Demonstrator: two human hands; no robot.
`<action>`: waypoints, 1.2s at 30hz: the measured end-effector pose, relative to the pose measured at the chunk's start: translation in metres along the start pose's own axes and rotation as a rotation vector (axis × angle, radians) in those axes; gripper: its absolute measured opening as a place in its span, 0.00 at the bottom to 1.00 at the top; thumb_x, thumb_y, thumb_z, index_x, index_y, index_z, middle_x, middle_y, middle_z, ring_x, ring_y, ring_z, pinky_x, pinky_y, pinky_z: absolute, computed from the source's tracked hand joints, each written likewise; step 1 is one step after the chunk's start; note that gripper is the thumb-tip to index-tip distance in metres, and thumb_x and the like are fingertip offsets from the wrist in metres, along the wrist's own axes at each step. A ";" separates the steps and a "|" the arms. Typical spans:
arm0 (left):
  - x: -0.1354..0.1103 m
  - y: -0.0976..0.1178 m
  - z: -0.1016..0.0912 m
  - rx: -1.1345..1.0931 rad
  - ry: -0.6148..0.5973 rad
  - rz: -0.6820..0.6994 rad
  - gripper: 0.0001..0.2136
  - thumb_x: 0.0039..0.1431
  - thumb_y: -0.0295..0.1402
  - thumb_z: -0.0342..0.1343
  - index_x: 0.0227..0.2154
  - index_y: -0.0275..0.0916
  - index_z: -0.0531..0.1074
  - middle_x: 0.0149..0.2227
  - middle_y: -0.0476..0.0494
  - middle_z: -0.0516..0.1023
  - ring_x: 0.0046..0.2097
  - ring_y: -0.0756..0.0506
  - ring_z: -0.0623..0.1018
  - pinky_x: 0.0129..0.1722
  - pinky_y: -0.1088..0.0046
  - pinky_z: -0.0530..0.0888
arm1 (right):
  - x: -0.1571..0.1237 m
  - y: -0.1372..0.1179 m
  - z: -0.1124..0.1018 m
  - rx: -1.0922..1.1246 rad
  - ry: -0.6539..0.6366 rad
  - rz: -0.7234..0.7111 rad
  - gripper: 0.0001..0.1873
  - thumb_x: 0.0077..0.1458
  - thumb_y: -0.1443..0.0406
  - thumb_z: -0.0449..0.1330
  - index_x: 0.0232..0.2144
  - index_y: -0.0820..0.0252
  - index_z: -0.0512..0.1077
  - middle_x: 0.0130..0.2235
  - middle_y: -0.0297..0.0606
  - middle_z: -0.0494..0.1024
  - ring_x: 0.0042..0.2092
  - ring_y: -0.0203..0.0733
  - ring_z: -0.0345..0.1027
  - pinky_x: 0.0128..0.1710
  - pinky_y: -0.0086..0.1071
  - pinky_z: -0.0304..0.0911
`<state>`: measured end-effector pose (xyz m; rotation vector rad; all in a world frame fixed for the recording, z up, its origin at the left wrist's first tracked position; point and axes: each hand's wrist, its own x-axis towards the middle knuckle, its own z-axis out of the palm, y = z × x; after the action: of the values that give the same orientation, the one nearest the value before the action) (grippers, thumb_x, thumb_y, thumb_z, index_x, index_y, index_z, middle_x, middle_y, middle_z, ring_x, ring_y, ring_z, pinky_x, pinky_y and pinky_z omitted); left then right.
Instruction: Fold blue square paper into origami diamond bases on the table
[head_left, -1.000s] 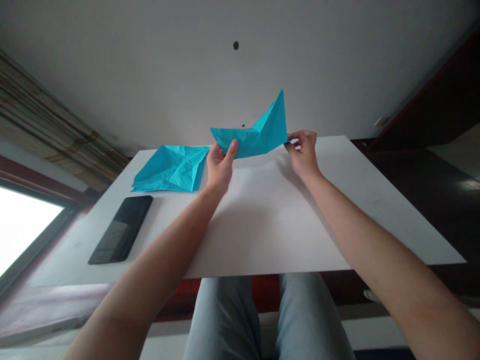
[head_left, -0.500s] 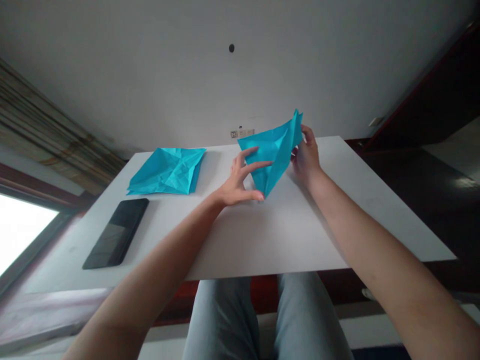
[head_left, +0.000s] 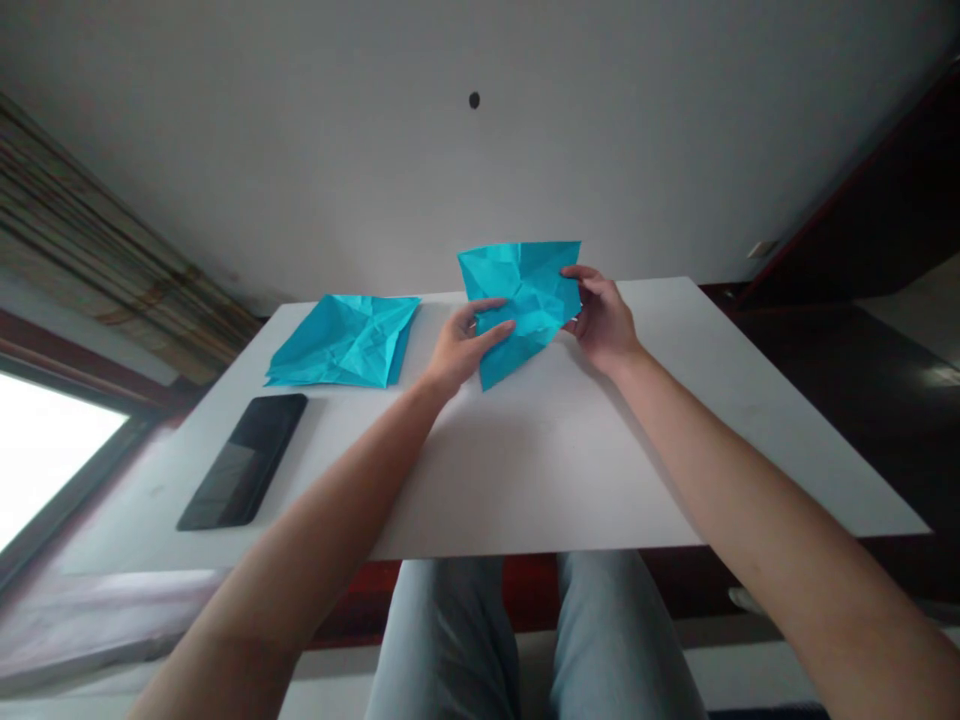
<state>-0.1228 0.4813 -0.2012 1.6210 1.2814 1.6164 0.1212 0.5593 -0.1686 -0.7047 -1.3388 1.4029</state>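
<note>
Between my two hands a creased sheet of blue paper [head_left: 525, 295] is held up, tilted, over the far part of the white table. My left hand [head_left: 461, 348] grips its lower left edge, with the thumb and a finger showing on the front face. My right hand [head_left: 604, 318] pinches the right edge; some of its fingers are hidden behind the sheet. Fold lines cross the paper's face, and its bottom corner points down toward the tabletop.
To the left, more creased blue paper [head_left: 345, 340] lies in layers on the white table [head_left: 540, 480]. A black phone [head_left: 244, 462] lies nearer me. A grey wall [head_left: 375, 150] rises behind the table, and my legs [head_left: 454, 640] are under its front edge.
The folded blue paper has been opened out and turned, so its creased face now shows. My left hand has closed from spread fingers onto the sheet's left edge.
</note>
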 end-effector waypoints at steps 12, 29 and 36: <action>-0.006 0.023 -0.005 0.331 0.183 0.204 0.40 0.49 0.37 0.89 0.64 0.49 0.78 0.65 0.37 0.80 0.69 0.28 0.80 0.75 0.46 0.77 | 0.004 0.014 -0.005 -0.183 0.026 0.060 0.48 0.40 0.45 0.88 0.58 0.40 0.71 0.52 0.35 0.86 0.54 0.52 0.84 0.53 0.47 0.85; -0.001 0.004 -0.011 0.363 -0.027 0.098 0.55 0.45 0.37 0.90 0.75 0.49 0.70 0.73 0.33 0.70 0.77 0.23 0.72 0.81 0.37 0.70 | 0.012 0.014 -0.039 -0.235 0.067 0.165 0.21 0.57 0.48 0.83 0.46 0.48 0.88 0.53 0.43 0.94 0.56 0.58 0.89 0.63 0.57 0.85; 0.002 0.004 -0.015 0.234 -0.040 -0.033 0.53 0.54 0.47 0.87 0.79 0.49 0.69 0.79 0.32 0.71 0.80 0.26 0.72 0.80 0.44 0.73 | 0.015 0.016 -0.044 -0.132 0.075 0.150 0.30 0.53 0.38 0.84 0.46 0.49 0.88 0.52 0.41 0.95 0.58 0.58 0.89 0.67 0.54 0.83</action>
<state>-0.1361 0.4775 -0.1950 1.7486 1.5145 1.4503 0.1522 0.5907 -0.1898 -0.9537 -1.3510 1.4000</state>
